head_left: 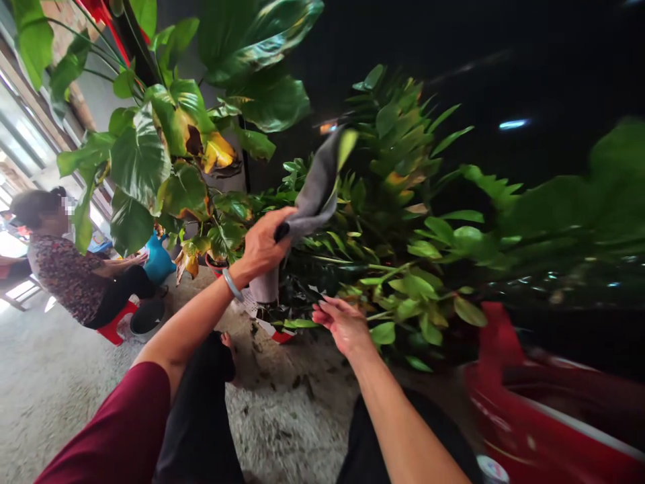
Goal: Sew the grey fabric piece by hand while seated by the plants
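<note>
My left hand (267, 242) is closed around a grey cloth-like piece (317, 185) with a yellow-green edge, blurred by motion and raised in front of the plants. A small black end shows at its fist. Below the wrist is a grey cylindrical shape (265, 288); whether it belongs to the held piece I cannot tell. Lower and to the right, my right hand (345, 326) has its thumb and fingers pinched together at dark, shiny material (307, 296) among the stems. What exactly lies between those fingertips is too dark to make out.
Leafy potted plants (138, 158) rise at left and centre, some leaves yellow and brown. A red bag (544, 417) stands at lower right, a can (492, 469) beside it. At left a person (65, 262) sits on a red stool (118, 323), near a dark bucket (147, 319).
</note>
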Motion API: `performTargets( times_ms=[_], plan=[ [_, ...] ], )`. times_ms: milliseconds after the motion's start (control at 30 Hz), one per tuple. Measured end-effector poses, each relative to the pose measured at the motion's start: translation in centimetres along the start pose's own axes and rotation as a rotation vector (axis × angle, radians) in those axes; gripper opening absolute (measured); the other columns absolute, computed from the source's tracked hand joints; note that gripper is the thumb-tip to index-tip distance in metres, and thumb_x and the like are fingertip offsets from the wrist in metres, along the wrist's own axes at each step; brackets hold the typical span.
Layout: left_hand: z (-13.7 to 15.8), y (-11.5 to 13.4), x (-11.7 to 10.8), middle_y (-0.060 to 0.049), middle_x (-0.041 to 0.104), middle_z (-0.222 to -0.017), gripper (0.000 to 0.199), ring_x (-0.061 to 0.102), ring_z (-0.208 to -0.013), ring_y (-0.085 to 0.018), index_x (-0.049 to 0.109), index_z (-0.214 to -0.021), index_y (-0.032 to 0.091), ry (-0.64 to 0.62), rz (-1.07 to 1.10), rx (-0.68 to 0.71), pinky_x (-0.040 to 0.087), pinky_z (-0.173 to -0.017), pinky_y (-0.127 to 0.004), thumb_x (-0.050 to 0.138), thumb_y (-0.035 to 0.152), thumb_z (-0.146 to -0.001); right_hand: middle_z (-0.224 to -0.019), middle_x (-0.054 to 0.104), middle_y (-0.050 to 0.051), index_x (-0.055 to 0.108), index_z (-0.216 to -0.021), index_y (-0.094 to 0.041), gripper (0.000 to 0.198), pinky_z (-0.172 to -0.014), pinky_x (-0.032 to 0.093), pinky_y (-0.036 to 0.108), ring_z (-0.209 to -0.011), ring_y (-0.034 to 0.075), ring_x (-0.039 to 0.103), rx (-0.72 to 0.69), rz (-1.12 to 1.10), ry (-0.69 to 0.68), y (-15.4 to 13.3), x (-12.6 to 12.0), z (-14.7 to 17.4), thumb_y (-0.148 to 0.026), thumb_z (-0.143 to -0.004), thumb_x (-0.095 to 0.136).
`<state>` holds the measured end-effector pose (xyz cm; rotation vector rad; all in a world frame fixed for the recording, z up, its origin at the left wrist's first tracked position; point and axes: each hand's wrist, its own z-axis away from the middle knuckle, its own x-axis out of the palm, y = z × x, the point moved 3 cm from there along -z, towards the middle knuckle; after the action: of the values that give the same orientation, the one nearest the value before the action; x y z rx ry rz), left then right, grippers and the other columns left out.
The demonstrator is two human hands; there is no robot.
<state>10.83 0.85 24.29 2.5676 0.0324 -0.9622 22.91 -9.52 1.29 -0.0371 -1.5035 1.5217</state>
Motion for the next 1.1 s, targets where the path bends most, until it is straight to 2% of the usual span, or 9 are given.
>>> performTargets(
  times_ms=[133, 233, 400, 500, 567, 733, 967, 1033, 1100],
  plan=[
    [6.7, -2.6, 2.8, -0.006, 0.07, -0.12, 0.039, 0.064, -0.111, -0.025, 0.067, -0.116, 0.021, -0.465, -0.001, -0.071, 0.049, -0.1, -0.039, 0.06, 0.015, -0.078, -0.055, 0.071, 0.002, 0.066, -0.067, -0.02, 0.028, -0.043, 0.056, 0.028, -0.042, 0.018, 0.064, 0.026, 0.049, 0.014, 0.4, -0.6, 0.0, -0.02, -0.048, 0.086],
    [9.8, -2.9, 1.1, -0.005, 0.071, -0.118, 0.04, 0.066, -0.109, -0.025, 0.068, -0.114, 0.022, -0.616, 0.106, -0.081, 0.051, -0.097, -0.038, 0.061, 0.014, -0.076, -0.052, 0.069, 0.003, 0.064, -0.061, -0.019, 0.024, -0.038, 0.053, 0.028, -0.039, 0.019, 0.062, 0.062, 0.092, 0.02, 0.8, -0.9, -0.1, -0.016, -0.048, 0.084],
    [5.1, -2.0, -4.6, -0.006, 0.069, -0.122, 0.039, 0.064, -0.112, -0.023, 0.065, -0.12, 0.02, -0.17, 0.184, -0.046, 0.048, -0.102, -0.038, 0.06, 0.019, -0.082, -0.059, 0.072, 0.002, 0.068, -0.072, -0.02, 0.028, -0.044, 0.056, 0.026, -0.044, 0.017, 0.065, 0.051, 0.085, 0.008, 1.0, -0.4, -0.1, -0.02, -0.049, 0.085],
    [3.5, -2.6, -4.8, -0.008, 0.067, -0.124, 0.04, 0.062, -0.114, -0.024, 0.065, -0.12, 0.016, 0.044, 0.116, -0.045, 0.045, -0.104, -0.039, 0.059, 0.017, -0.081, -0.058, 0.071, 0.002, 0.068, -0.072, -0.02, 0.029, -0.044, 0.055, 0.026, -0.044, 0.016, 0.065, 0.037, 0.078, 0.008, 1.2, 0.0, 0.0, -0.021, -0.048, 0.085],
    [4.8, -3.1, -3.5, -0.009, 0.068, -0.122, 0.039, 0.063, -0.113, -0.025, 0.067, -0.116, 0.016, -0.033, 0.091, -0.048, 0.046, -0.102, -0.04, 0.06, 0.015, -0.078, -0.058, 0.072, 0.002, 0.067, -0.071, -0.02, 0.029, -0.043, 0.055, 0.026, -0.043, 0.016, 0.064, 0.033, 0.082, 0.011, 1.3, 0.1, 0.0, -0.021, -0.048, 0.084],
    [10.2, -2.1, -2.4, -0.007, 0.072, -0.115, 0.037, 0.066, -0.106, -0.023, 0.071, -0.109, 0.02, -0.633, 0.191, 0.032, 0.051, -0.095, -0.036, 0.061, 0.013, -0.074, -0.055, 0.069, -0.001, 0.064, -0.069, -0.021, 0.018, -0.045, 0.055, 0.027, -0.046, 0.017, 0.064, -0.001, 0.083, 0.047, 1.2, -0.6, -0.3, -0.027, -0.06, 0.079],
    [5.0, -4.5, -9.9, -0.005, 0.07, -0.112, 0.035, 0.063, -0.107, -0.022, 0.066, -0.112, 0.022, 0.219, -0.076, -0.294, 0.047, -0.099, -0.039, 0.058, 0.018, -0.078, -0.058, 0.072, 0.002, 0.067, -0.074, -0.019, 0.031, -0.044, 0.055, 0.025, -0.043, 0.016, 0.064, 0.029, 0.072, 0.018, 0.6, -0.3, 0.5, -0.019, -0.048, 0.085],
    [5.6, -5.4, -9.0, -0.007, 0.07, -0.107, 0.032, 0.063, -0.101, -0.023, 0.067, -0.106, 0.019, 0.198, -0.17, -0.358, 0.048, -0.094, -0.039, 0.06, 0.016, -0.075, -0.058, 0.072, 0.003, 0.066, -0.072, -0.019, 0.031, -0.044, 0.055, 0.025, -0.042, 0.016, 0.064, 0.031, 0.066, 0.017, 0.5, -0.1, 0.8, -0.019, -0.047, 0.085],
    [7.9, -5.4, -6.8, -0.005, 0.07, -0.093, 0.023, 0.063, -0.088, -0.022, 0.068, -0.091, 0.018, -0.043, -0.215, -0.395, 0.05, -0.084, -0.037, 0.064, 0.014, -0.069, -0.056, 0.071, 0.003, 0.066, -0.071, -0.019, 0.031, -0.043, 0.055, 0.025, -0.041, 0.016, 0.064, 0.032, 0.07, 0.021, 0.3, 0.0, 1.0, -0.019, -0.047, 0.086]
  ],
)
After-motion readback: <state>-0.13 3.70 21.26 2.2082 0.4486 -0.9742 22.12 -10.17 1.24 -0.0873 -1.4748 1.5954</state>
